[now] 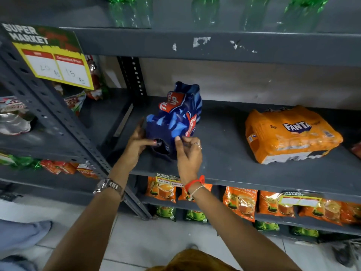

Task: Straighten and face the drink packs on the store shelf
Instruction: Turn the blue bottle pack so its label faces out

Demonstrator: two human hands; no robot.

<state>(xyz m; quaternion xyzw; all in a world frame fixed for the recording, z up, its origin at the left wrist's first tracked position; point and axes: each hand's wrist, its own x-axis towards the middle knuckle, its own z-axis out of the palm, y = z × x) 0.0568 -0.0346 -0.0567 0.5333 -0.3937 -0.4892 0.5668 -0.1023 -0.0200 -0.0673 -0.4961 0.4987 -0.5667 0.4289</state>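
A dark blue Thums Up drink pack [175, 116] lies skewed on the grey middle shelf [230, 153], its torn near end toward me. My left hand [138, 143] holds the pack's left near corner, fingers against the wrap. My right hand [188, 151] pinches the plastic wrap at the pack's right near edge. An orange Fanta drink pack [291, 133] lies flat further right on the same shelf, turned at an angle, with neither hand touching it.
Green bottles [254, 14] stand on the shelf above. A yellow price sign [56, 63] hangs on the slotted upright at left. Orange tea packets [240, 202] fill the shelf below. Snack packets [15, 116] sit in the left bay. Someone's shoe [23, 233] is on the floor at left.
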